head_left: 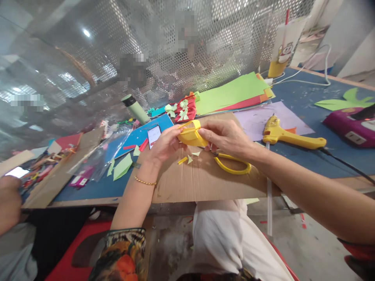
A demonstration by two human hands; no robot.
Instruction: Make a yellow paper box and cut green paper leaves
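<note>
Over cardboard | left fingers, right fingers pinching yellow paper | rear cup: yellow drink, red straw

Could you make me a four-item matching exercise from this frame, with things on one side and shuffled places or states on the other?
1. Folded yellow piece
2. Glue gun
3. Yellow handle loop
4. Phone

a. Over the cardboard, just below the right hand
b. Lit screen facing up
c. Held between the left hand and the right hand
d. Black cord running from its end

Pairs: 1-c, 2-d, 3-a, 4-b
</note>
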